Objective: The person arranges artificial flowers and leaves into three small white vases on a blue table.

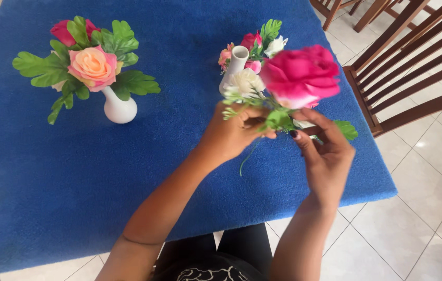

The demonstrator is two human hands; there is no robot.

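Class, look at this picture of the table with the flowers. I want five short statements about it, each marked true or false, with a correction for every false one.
1. Both hands hold a bunch with a large pink rose above the table. True: the left hand and right hand grip it near the stems.
2. The table is covered with a red cloth. False: the cloth is blue.
3. A white vase on the left holds a peach rose with green leaves. True.
4. The second white vase stands upright. False: it leans at a tilt behind the held bunch.
5. Wooden chairs stand to the right of the table. True.
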